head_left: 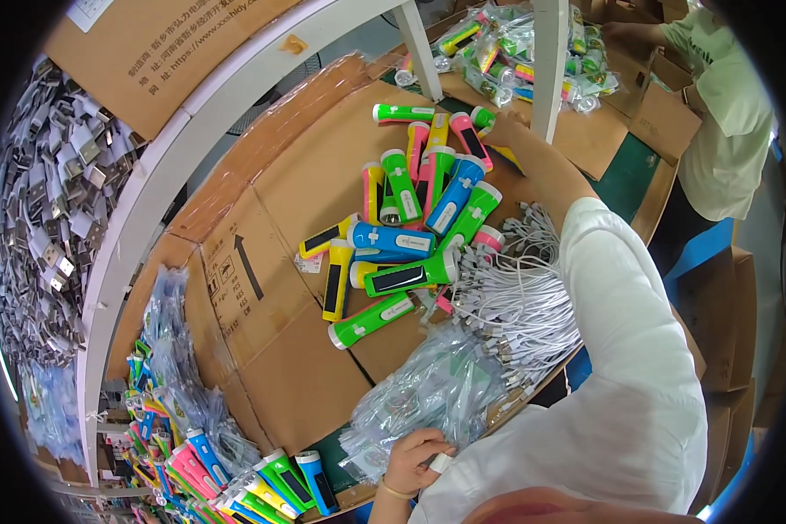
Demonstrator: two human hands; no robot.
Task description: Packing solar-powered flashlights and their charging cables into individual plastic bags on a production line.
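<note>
My right arm reaches across to the far side of the cardboard-covered table. There my right hand (503, 133) is closed around a green flashlight (481, 117), its fingers partly hidden. Beside it lies a loose pile of flashlights in green, blue, yellow and pink, including a blue flashlight (457, 194) and a green flashlight (410, 276) with a dark panel. Close to my body, my left hand (419, 460) rests with curled fingers at the near edge of a stack of clear plastic bags (428, 384); what it pinches is hidden. A white band wraps one of its fingers.
A bundle of white charging cables (520, 301) lies right of the flashlights. More flashlights (271, 485) stand at the lower left. USB plugs (57, 210) fill a shelf behind a white frame (131, 227). Bagged flashlights (533, 57) are heaped beyond a white post, near another person (725, 131).
</note>
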